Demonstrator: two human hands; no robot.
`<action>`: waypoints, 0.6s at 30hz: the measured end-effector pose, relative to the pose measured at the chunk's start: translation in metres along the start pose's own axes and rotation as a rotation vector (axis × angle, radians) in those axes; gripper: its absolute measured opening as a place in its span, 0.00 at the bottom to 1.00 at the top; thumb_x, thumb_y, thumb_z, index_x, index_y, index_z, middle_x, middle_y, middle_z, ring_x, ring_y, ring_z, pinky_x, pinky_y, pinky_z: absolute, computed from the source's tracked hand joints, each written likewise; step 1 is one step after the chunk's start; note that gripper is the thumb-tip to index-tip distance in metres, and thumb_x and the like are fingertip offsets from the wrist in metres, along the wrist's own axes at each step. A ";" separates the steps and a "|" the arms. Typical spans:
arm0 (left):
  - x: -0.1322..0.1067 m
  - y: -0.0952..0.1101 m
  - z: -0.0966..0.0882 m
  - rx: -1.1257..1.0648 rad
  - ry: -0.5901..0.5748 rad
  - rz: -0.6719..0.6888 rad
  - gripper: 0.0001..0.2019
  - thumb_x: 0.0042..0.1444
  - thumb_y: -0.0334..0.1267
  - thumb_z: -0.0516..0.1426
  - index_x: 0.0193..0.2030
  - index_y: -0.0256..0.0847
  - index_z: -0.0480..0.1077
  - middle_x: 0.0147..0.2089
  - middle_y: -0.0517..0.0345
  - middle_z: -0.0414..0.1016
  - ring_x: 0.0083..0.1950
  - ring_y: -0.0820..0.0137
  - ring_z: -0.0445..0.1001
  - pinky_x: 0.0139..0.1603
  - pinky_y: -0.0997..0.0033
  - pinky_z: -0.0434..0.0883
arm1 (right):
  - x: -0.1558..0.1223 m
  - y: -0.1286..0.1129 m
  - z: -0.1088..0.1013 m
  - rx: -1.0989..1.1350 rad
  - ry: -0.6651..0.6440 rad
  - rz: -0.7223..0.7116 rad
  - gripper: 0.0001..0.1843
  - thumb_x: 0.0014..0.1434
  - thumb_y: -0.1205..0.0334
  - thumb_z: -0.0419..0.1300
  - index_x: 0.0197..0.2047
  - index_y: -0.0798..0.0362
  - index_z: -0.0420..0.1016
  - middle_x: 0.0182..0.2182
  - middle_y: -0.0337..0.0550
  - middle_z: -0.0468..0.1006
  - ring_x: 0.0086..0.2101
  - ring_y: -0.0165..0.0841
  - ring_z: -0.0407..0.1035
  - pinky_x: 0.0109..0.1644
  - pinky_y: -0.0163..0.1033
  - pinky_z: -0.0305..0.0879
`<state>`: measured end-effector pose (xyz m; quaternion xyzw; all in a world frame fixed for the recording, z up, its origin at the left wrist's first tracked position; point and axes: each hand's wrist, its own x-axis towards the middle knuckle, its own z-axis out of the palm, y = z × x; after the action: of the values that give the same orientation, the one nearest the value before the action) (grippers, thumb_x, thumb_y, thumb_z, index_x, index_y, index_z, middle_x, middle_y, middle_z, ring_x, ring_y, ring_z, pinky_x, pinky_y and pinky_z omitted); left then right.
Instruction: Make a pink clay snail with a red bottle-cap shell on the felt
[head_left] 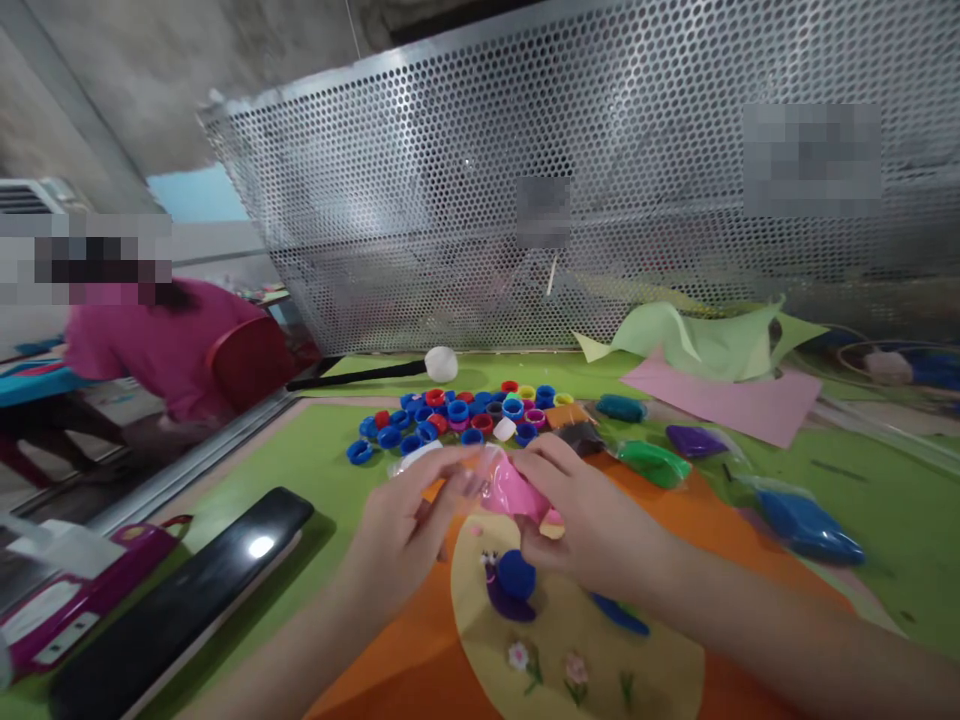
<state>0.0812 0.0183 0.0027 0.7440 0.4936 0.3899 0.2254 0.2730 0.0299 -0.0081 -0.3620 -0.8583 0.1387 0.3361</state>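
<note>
Both hands meet over the upper edge of a tan rounded sheet [480,660] that lies on orange paper [390,660]. My right hand [574,510] grips a clear plastic bag of pink modelling clay [512,488]. At the bag's clear end, my left hand [412,515] has its fingers closed on the plastic. On the tan sheet below sits a clay snail [512,585] with a blue shell and purple body. Small clay flowers [517,656] lie under it, and a blue clay piece [621,614] is partly covered by my right arm.
Many coloured bottle caps [457,410] lie behind my hands. Bagged clay in green [652,462], purple [694,440] and blue [810,525] is on the right. A black case [187,600] and purple power strip [97,590] are left. Perforated metal panel [450,200] stands behind; a person in pink [165,345] sits left.
</note>
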 end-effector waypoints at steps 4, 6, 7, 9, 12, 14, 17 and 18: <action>0.002 0.004 -0.006 -0.058 -0.039 -0.069 0.11 0.59 0.43 0.52 0.38 0.42 0.72 0.34 0.60 0.74 0.14 0.82 0.63 0.14 0.84 0.66 | 0.000 0.000 -0.001 -0.021 -0.016 -0.033 0.15 0.47 0.73 0.52 0.41 0.57 0.66 0.39 0.48 0.63 0.38 0.37 0.64 0.42 0.46 0.66; 0.001 0.005 -0.008 -0.095 -0.058 -0.100 0.11 0.58 0.45 0.53 0.37 0.42 0.73 0.35 0.59 0.74 0.13 0.83 0.63 0.13 0.83 0.66 | 0.001 0.000 -0.002 -0.031 -0.008 -0.035 0.16 0.47 0.72 0.51 0.42 0.59 0.67 0.39 0.49 0.63 0.38 0.38 0.64 0.42 0.47 0.66; 0.001 0.005 -0.009 -0.114 -0.064 -0.115 0.11 0.58 0.45 0.53 0.37 0.42 0.74 0.36 0.59 0.74 0.13 0.83 0.63 0.13 0.83 0.66 | 0.001 0.000 -0.003 -0.035 -0.006 -0.036 0.16 0.48 0.72 0.51 0.42 0.59 0.67 0.38 0.49 0.63 0.38 0.38 0.64 0.42 0.47 0.66; 0.000 0.006 -0.010 -0.149 -0.064 -0.143 0.10 0.56 0.45 0.55 0.37 0.43 0.74 0.36 0.60 0.74 0.13 0.84 0.63 0.13 0.84 0.66 | 0.001 0.000 -0.005 -0.037 -0.010 -0.040 0.15 0.48 0.72 0.51 0.41 0.58 0.67 0.38 0.48 0.63 0.36 0.37 0.63 0.41 0.46 0.66; 0.000 0.007 -0.009 -0.210 -0.058 -0.191 0.08 0.55 0.43 0.57 0.36 0.43 0.75 0.35 0.60 0.74 0.12 0.85 0.62 0.12 0.85 0.63 | 0.000 0.000 -0.008 -0.020 -0.029 -0.057 0.14 0.48 0.72 0.52 0.40 0.58 0.68 0.37 0.47 0.63 0.35 0.36 0.63 0.40 0.44 0.66; 0.002 0.007 -0.009 -0.266 -0.061 -0.232 0.07 0.53 0.42 0.59 0.33 0.41 0.74 0.33 0.61 0.74 0.12 0.86 0.60 0.10 0.87 0.60 | 0.000 -0.001 -0.009 0.000 -0.042 -0.074 0.13 0.48 0.72 0.52 0.39 0.58 0.68 0.37 0.47 0.63 0.35 0.36 0.63 0.39 0.45 0.65; 0.003 0.008 -0.010 -0.382 -0.078 -0.293 0.09 0.48 0.42 0.62 0.27 0.38 0.72 0.29 0.61 0.73 0.10 0.88 0.57 0.09 0.89 0.55 | 0.000 -0.003 -0.012 0.050 -0.049 -0.094 0.12 0.48 0.72 0.51 0.38 0.58 0.67 0.37 0.47 0.63 0.34 0.36 0.63 0.38 0.45 0.65; 0.003 0.008 -0.011 -0.429 -0.084 -0.310 0.10 0.48 0.42 0.63 0.26 0.37 0.71 0.28 0.61 0.73 0.10 0.88 0.56 0.08 0.89 0.53 | 0.000 -0.004 -0.013 0.079 -0.048 -0.099 0.13 0.48 0.71 0.51 0.39 0.58 0.67 0.37 0.47 0.63 0.34 0.36 0.63 0.38 0.45 0.66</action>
<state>0.0778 0.0173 0.0158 0.6104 0.4980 0.4149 0.4553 0.2801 0.0270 0.0037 -0.3022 -0.8769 0.1642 0.3359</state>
